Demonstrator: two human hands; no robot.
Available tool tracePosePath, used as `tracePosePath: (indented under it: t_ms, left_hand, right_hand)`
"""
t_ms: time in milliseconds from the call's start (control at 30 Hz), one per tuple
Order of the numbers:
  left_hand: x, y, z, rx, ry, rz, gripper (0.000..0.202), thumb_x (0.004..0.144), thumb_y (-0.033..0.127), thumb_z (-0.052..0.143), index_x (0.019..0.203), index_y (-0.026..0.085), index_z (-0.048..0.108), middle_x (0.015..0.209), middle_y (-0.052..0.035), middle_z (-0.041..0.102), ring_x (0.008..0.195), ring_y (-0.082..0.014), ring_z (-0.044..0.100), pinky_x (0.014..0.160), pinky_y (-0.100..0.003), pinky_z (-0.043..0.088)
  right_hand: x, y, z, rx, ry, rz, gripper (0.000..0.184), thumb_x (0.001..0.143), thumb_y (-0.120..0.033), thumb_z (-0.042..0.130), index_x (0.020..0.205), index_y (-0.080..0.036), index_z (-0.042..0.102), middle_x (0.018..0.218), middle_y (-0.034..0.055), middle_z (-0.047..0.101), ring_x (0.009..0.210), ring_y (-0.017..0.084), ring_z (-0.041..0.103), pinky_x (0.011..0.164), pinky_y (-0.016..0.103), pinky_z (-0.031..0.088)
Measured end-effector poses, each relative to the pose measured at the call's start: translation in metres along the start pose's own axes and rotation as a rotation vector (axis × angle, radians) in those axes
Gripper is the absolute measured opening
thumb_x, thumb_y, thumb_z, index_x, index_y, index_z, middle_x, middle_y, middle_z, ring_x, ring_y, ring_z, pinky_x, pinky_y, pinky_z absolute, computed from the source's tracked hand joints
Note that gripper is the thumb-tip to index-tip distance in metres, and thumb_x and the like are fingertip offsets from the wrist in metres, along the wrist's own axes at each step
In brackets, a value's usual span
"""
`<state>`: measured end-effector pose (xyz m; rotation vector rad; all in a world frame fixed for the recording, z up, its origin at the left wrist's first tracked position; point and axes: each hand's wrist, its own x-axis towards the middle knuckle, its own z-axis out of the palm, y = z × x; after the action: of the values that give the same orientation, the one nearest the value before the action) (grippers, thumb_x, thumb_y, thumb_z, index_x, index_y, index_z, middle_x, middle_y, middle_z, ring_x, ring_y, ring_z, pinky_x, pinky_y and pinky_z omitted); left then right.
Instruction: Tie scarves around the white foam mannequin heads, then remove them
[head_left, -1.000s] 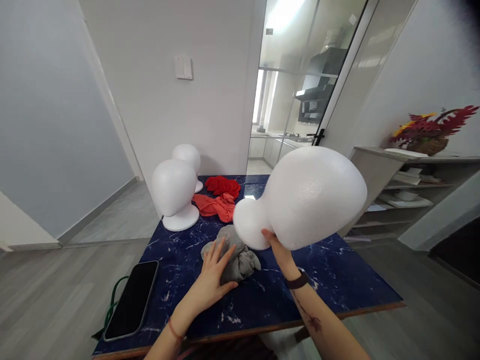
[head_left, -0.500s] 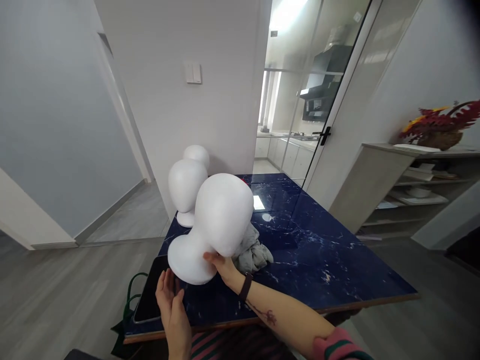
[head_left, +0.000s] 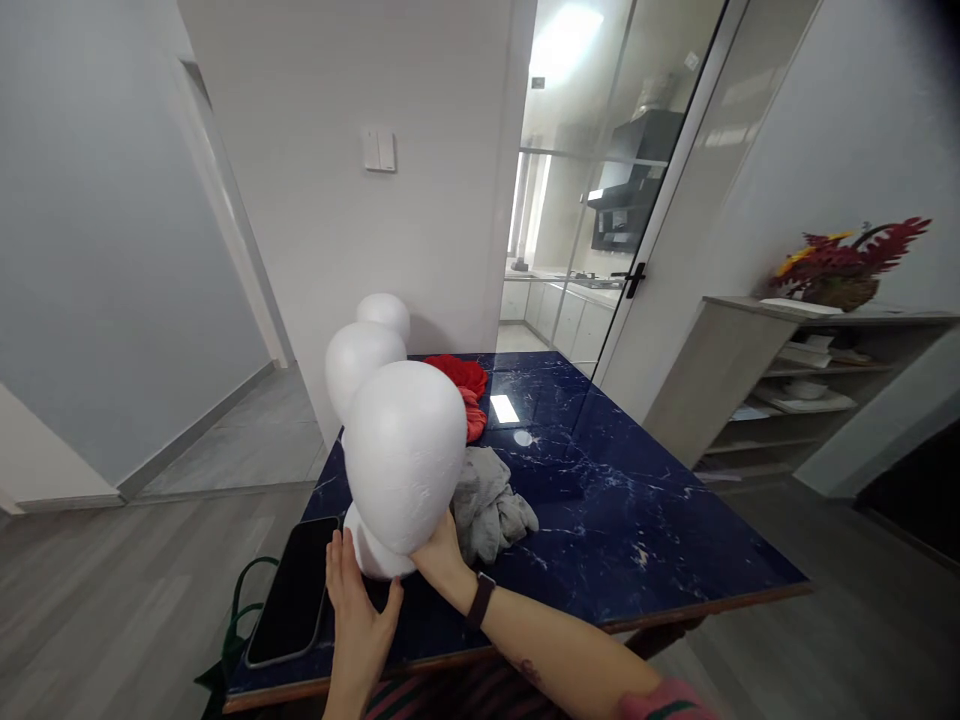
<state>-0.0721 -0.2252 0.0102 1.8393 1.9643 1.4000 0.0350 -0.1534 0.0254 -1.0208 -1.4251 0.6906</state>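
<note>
A white foam mannequin head (head_left: 409,450) stands nearly upright at the near left of the blue marbled table, its base (head_left: 367,550) low at the front. My right hand (head_left: 439,555) is closed around its neck; the fingertips are hidden behind the head. At the base's near edge, my left hand (head_left: 360,605) has its fingers along the left side and its thumb at the front, cupping it. Two more white foam heads, one nearer (head_left: 360,360) and one farther (head_left: 384,312), stand behind, partly covered.
A grey crumpled cloth (head_left: 491,505) lies right of the front head, with red cloth (head_left: 461,380) farther back. A black tablet (head_left: 296,590) lies along the table's left edge, near a green bag handle (head_left: 240,590). Shelves (head_left: 780,390) stand at right, past the marbled tabletop (head_left: 615,520).
The front head has gone from tilted to nearly upright and moved left and down. My left hand has come to its base. More of the red cloth shows.
</note>
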Motion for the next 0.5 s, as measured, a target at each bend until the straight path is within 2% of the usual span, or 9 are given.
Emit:
tracePosePath:
  t_ms: [133, 300, 500]
  left_hand:
    - [0.0011, -0.0026, 0.0086, 0.043, -0.046, 0.012, 0.082, 0.08, 0.036, 0.055, 0.146, 0.016, 0.01, 0.149, -0.0206, 0.02, 0.139, -0.0355, 0.017, 0.11, -0.055, 0.024]
    - [0.001, -0.0007, 0.0098, 0.069, -0.078, -0.007, 0.081, 0.078, 0.038, 0.058, 0.144, 0.015, 0.016, 0.143, -0.0193, 0.03, 0.137, -0.0362, 0.023, 0.109, -0.054, 0.028]
    - [0.0014, -0.0019, 0.0122, 0.063, -0.078, -0.033, 0.074, 0.079, 0.037, 0.055, 0.141, 0.013, 0.023, 0.141, -0.0193, 0.032, 0.137, -0.0345, 0.023, 0.11, -0.052, 0.027]
  right_hand:
    - [-0.0028, -0.0033, -0.0028, -0.058, -0.013, -0.04, 0.07, 0.057, -0.035, 0.077, 0.119, -0.017, 0.05, 0.118, 0.0121, 0.058, 0.108, 0.026, 0.054, 0.094, 0.041, 0.044]
    - [-0.0029, -0.0073, -0.0036, -0.121, -0.019, -0.074, 0.07, 0.056, -0.037, 0.077, 0.117, -0.016, 0.05, 0.114, 0.0135, 0.058, 0.104, 0.028, 0.055, 0.09, 0.042, 0.047]
    - [-0.0008, -0.0102, -0.0004, -0.17, -0.037, -0.099, 0.07, 0.058, -0.035, 0.074, 0.119, -0.015, 0.047, 0.116, 0.0149, 0.056, 0.106, 0.029, 0.053, 0.09, 0.045, 0.046]
